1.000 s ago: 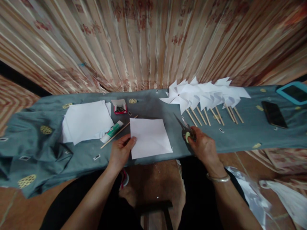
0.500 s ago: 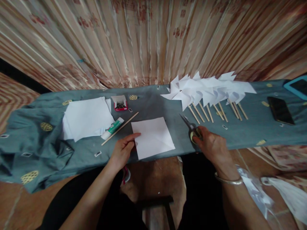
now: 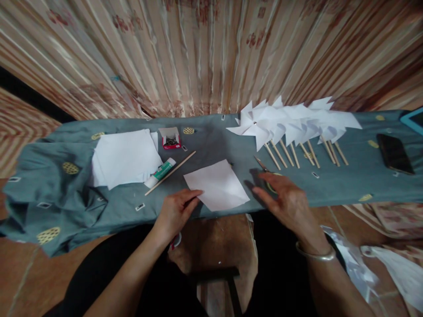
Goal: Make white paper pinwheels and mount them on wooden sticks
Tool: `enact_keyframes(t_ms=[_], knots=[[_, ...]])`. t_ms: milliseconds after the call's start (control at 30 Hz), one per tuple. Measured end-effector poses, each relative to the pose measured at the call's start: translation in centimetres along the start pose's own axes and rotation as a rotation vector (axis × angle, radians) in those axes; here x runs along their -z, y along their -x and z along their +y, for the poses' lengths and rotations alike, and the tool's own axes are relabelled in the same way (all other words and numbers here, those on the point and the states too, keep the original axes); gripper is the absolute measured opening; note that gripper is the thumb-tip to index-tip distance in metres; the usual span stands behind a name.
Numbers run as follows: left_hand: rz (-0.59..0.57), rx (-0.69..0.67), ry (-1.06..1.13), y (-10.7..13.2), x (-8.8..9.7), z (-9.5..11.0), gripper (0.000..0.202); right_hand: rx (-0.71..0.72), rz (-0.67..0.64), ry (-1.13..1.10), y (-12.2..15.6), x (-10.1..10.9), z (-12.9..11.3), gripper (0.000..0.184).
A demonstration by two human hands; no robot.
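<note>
A square sheet of white paper point(image 3: 220, 185) is pinched at its lower left edge by my left hand point(image 3: 176, 209), fingers closed on it. The sheet is turned at an angle, and a faint crease runs across it. To its right, my right hand point(image 3: 286, 198) hovers with thumb and fingers apart, holding nothing. Partly hidden behind that hand, the scissors point(image 3: 262, 164) lie on the cloth with their blades pointing up and left. A thin wooden stick point(image 3: 170, 173) and a green-and-white glue tube point(image 3: 161, 172) lie beyond my left hand.
A stack of white paper point(image 3: 127, 158) lies at the left, beside a small red box point(image 3: 171, 138) of metal pins. Several paper pinwheels point(image 3: 294, 123) on sticks overlap at the back right. A black phone point(image 3: 395, 154) rests farther right on the grey-green cloth point(image 3: 211, 141).
My right hand has let go of the scissors and opened. My left hand has closed on the paper's edge, and the sheet has turned and shifted slightly.
</note>
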State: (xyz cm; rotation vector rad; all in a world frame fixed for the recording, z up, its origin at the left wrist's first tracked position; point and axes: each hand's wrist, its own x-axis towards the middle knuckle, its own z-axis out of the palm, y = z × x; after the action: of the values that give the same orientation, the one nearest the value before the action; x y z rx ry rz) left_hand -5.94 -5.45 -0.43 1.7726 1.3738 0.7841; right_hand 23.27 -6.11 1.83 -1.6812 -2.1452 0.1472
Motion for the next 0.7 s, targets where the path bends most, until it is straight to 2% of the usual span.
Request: enact_keyframes(t_ms=[100, 133, 167, 200, 267, 433, 567, 633, 700], knots=[[0.037, -0.157, -0.098, 0.5, -0.4, 0.3, 0.024, 0.174, -0.152, -0.308, 0.4, -1.5, -2.7, 0.056], [0.047, -0.205, -0.132, 0.6, -0.5, 0.4, 0.024, 0.192, -0.147, -0.357, 0.5, -2.1, -3.5, 0.055], [0.056, -0.247, -0.163, 0.8, -0.7, 0.5, 0.023, 0.195, -0.130, -0.398, 0.6, -2.7, -4.2, 0.046], [0.065, -0.282, -0.191, 0.9, -0.8, 0.6, 0.023, 0.180, -0.108, -0.428, 0.7, -3.2, -4.7, 0.035], [0.101, -0.323, -0.234, 1.0, -0.8, 0.8, 0.022, 0.121, -0.072, -0.473, 0.6, -4.1, -5.1, 0.025], [0.224, -0.411, -0.345, 0.9, -0.9, 1.0, 0.037, -0.156, -0.072, -0.555, -0.6, -5.0, -4.1, 0.026], [0.105, -0.519, -0.427, 1.1, -2.4, 0.9, 0.039, -0.243, -0.081, -0.552, -1.7, -5.4, -3.4, 0.044], [0.031, -0.493, -0.508, 1.4, -3.5, 0.7, 0.044, -0.239, -0.064, -0.497, -2.0, -5.6, -3.3, 0.053], [-0.034, -0.454, -0.571, 1.7, -4.3, 0.6, 0.049, -0.187, -0.038, -0.446, -2.2, -5.7, -3.3, 0.053]])
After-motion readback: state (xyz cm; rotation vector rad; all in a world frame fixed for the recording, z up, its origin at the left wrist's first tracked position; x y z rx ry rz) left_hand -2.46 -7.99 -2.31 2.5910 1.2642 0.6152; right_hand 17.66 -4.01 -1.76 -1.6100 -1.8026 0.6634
